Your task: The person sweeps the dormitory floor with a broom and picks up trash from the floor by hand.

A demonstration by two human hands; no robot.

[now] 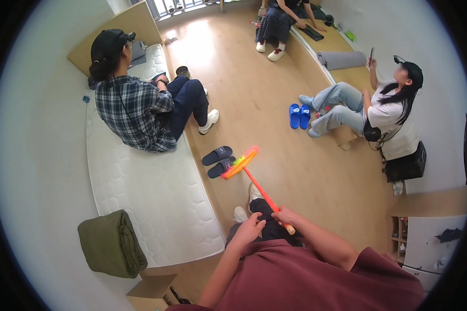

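My right hand (pixel 284 216) is closed round the lower part of the orange handle of a bed brush (pixel 259 187). The brush points away from me, tilted to the left. Its orange head has pink and yellow-green bristles and is in the air. Behind the head, a pair of dark slippers (pixel 216 155) sits on the floor beside the bed. My left hand (pixel 250 228) is just left of the handle's end, apart from it. Its fingers are loosely bent and apart, with nothing seen in them.
A bare white mattress (pixel 150 192) runs along the left, with a folded green blanket (pixel 109 243) and a seated person (pixel 135 111) on it. Two more people sit at the right bed (pixel 342 44). Blue slippers (pixel 299 116) are on the floor. A black case (pixel 406 165) stands right.
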